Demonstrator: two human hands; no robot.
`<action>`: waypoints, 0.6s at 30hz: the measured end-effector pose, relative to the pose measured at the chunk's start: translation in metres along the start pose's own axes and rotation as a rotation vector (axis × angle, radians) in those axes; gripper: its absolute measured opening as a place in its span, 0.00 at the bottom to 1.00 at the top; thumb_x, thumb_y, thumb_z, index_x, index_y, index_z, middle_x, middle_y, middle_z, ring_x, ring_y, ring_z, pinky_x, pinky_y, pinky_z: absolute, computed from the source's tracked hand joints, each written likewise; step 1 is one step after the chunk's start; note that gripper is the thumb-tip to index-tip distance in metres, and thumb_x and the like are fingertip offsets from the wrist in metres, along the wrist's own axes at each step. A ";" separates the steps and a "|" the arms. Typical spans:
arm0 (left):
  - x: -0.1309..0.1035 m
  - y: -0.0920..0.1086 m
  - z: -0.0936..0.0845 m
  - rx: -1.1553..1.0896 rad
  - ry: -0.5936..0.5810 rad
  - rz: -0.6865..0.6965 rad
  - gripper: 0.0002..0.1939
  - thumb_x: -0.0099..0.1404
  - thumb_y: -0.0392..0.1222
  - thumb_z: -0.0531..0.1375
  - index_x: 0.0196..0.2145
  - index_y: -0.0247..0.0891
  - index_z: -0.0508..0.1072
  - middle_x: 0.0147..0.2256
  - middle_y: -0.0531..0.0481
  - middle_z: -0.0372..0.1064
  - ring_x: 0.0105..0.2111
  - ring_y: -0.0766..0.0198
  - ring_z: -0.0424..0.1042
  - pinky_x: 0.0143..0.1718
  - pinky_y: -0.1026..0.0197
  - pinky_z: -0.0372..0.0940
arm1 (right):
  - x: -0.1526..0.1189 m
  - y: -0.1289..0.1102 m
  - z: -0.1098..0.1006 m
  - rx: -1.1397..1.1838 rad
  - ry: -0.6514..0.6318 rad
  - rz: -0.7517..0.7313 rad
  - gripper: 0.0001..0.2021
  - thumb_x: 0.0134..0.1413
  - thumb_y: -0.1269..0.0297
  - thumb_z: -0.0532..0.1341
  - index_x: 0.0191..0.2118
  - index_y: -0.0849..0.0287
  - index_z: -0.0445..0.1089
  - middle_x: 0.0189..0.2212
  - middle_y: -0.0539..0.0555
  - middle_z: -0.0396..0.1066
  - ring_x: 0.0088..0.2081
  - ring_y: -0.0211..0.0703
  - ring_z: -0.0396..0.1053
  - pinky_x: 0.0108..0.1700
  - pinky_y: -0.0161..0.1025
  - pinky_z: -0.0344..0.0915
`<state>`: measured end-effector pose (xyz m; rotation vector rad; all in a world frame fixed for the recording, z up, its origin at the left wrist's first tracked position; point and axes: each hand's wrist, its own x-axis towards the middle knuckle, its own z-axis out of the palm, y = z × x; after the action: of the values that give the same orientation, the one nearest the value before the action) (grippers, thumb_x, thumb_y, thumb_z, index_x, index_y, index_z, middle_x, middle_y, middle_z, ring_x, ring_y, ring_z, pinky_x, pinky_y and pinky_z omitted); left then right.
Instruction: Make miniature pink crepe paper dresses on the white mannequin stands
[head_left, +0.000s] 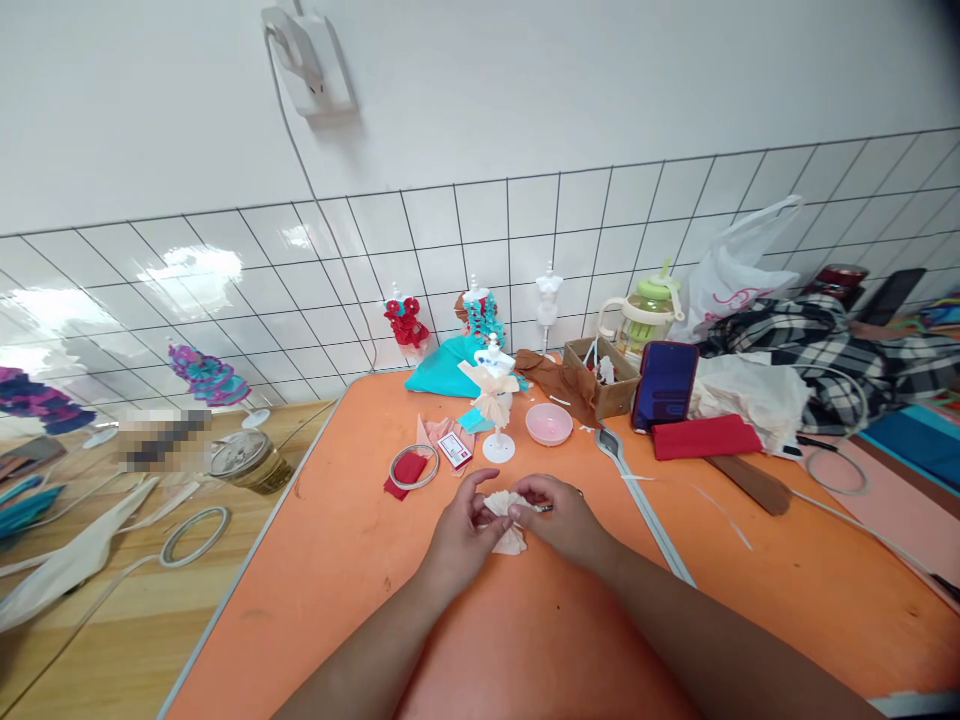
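Note:
A small piece of gathered cream fabric [510, 541] is held between my two hands, just above the orange table [337, 600]. My left hand [469, 530] is closed on its left side, thumb against the folds. From the right, my right hand [562, 515] pinches the same fabric; a thin dark item pokes out by its fingers, too small to name. Just beyond my hands stands a miniature white dress form [493, 358] with a cream fabric bow [491, 392] on its front. A pink dish [549, 425] sits right of its base.
Left of the form lie a ring [414, 467], red fabric [405, 472] and a labelled card [454, 451]. Behind are turquoise fabric [442, 368] and more dress forms [549, 297]. A phone [664, 386], cardboard box [619, 396], green-lidded bottle [651, 312] and red cloth [706, 437] stand right.

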<state>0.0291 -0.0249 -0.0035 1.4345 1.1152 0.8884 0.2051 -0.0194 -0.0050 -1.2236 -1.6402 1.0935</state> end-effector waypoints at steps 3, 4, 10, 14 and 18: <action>-0.003 0.003 0.002 0.039 -0.070 0.002 0.28 0.59 0.41 0.61 0.55 0.43 0.57 0.27 0.56 0.66 0.29 0.66 0.67 0.31 0.64 0.61 | -0.001 0.002 0.004 -0.034 -0.040 -0.015 0.08 0.56 0.61 0.56 0.31 0.58 0.69 0.26 0.49 0.69 0.29 0.38 0.65 0.31 0.34 0.59; -0.004 0.003 0.002 0.028 -0.092 0.000 0.29 0.59 0.40 0.61 0.56 0.43 0.57 0.28 0.55 0.66 0.29 0.66 0.67 0.31 0.64 0.61 | -0.002 0.003 0.004 -0.031 -0.051 -0.028 0.09 0.57 0.61 0.55 0.31 0.58 0.68 0.25 0.48 0.68 0.27 0.37 0.63 0.29 0.33 0.57; -0.001 0.005 -0.001 -0.136 -0.136 -0.038 0.32 0.57 0.42 0.65 0.56 0.41 0.56 0.29 0.53 0.66 0.29 0.66 0.66 0.30 0.65 0.59 | -0.002 0.001 0.004 -0.083 -0.006 -0.096 0.09 0.59 0.59 0.54 0.33 0.58 0.66 0.24 0.47 0.64 0.26 0.35 0.59 0.28 0.32 0.53; -0.001 0.007 -0.002 -0.223 -0.154 -0.095 0.33 0.55 0.46 0.67 0.55 0.40 0.58 0.29 0.51 0.69 0.29 0.65 0.68 0.29 0.65 0.58 | -0.004 -0.003 0.003 -0.090 0.008 -0.052 0.11 0.59 0.56 0.54 0.33 0.57 0.66 0.20 0.45 0.60 0.22 0.34 0.55 0.25 0.32 0.49; -0.001 0.010 -0.003 -0.276 -0.131 -0.097 0.32 0.56 0.51 0.65 0.54 0.38 0.60 0.29 0.50 0.71 0.27 0.66 0.68 0.28 0.66 0.57 | -0.005 -0.004 0.002 -0.107 0.020 -0.007 0.12 0.59 0.54 0.53 0.33 0.56 0.65 0.16 0.43 0.56 0.20 0.35 0.53 0.24 0.32 0.47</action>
<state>0.0278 -0.0254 0.0066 1.1836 0.9171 0.8324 0.2034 -0.0253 -0.0025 -1.2928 -1.7050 0.9968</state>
